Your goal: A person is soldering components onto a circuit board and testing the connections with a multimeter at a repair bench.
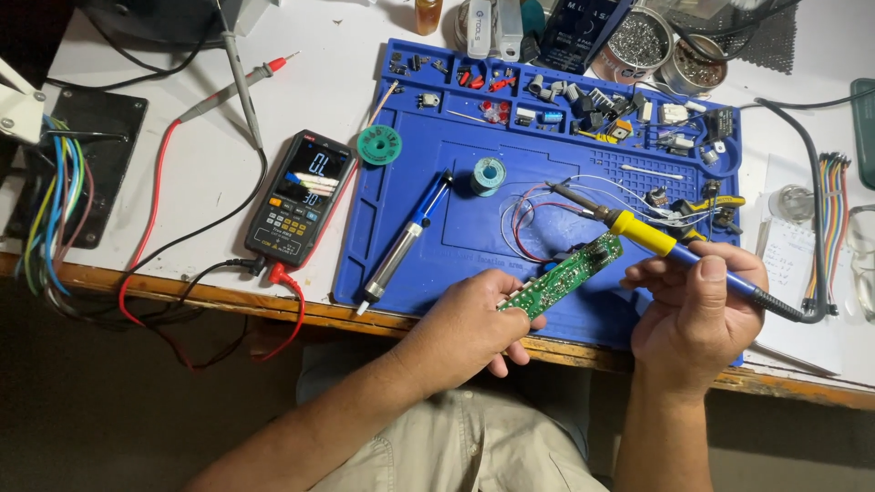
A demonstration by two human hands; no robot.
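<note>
My left hand (474, 323) grips the near end of a long narrow green circuit board (563, 273), held tilted above the blue work mat (474, 196). Red and white wires (529, 219) trail from the board's far end. My right hand (697, 310) holds a soldering iron (643, 232) with a yellow collar and blue handle. Its metal tip (565, 193) points left and away, just beyond the board's far end, apart from it.
A blue desoldering pump (406, 241) and a solder spool (488, 176) lie on the mat. A black multimeter (299, 196) with red and black leads sits left. Component trays line the mat's far edge; tins (638, 41) stand behind. A ribbon cable (831, 210) hangs right.
</note>
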